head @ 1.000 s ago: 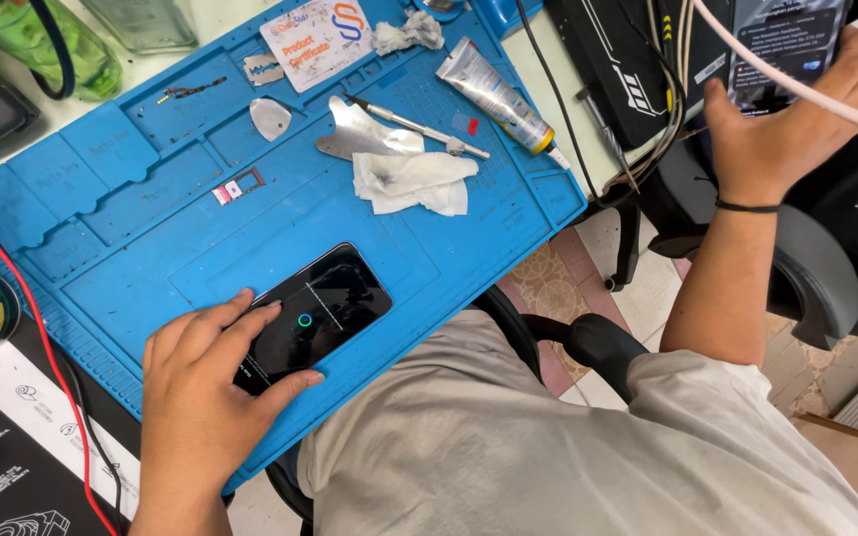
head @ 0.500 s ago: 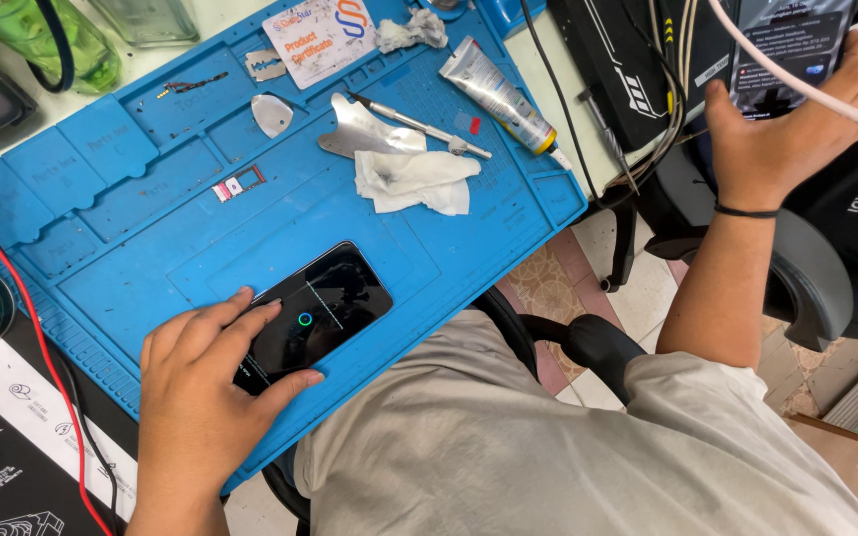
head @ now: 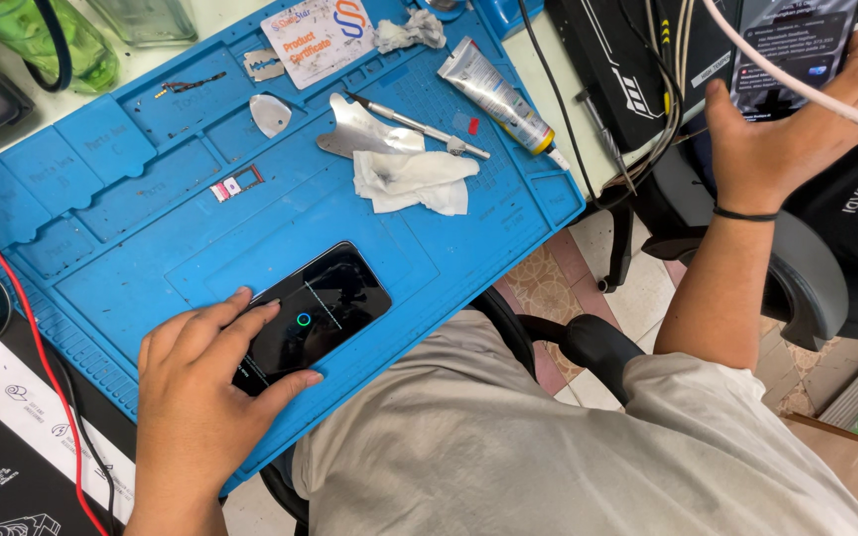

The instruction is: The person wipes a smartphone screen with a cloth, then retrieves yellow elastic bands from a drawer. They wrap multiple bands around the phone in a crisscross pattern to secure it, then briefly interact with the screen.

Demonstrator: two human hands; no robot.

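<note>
A black smartphone (head: 325, 303) lies face up on the blue work mat (head: 181, 228), its screen showing a small coloured ring. My left hand (head: 200, 397) rests on the phone's near end, thumb and fingers gripping its edges. My right hand (head: 781, 129) is raised at the upper right, off the table, and holds a second phone (head: 791, 50) with a lit screen. A pale cable (head: 796, 84) crosses in front of that phone.
On the mat lie a crumpled white wipe (head: 414, 179), a metal pry tool (head: 359, 129), a thin metal pick (head: 419, 124), a glue tube (head: 493, 94), a SIM tray (head: 238, 185) and a card (head: 320, 35). A red wire (head: 12, 288) runs along the left. Black chairs (head: 806, 288) stand to the right.
The view has shifted slightly. My right hand with the second phone has moved a little up and right. My left hand stays on the black phone.
</note>
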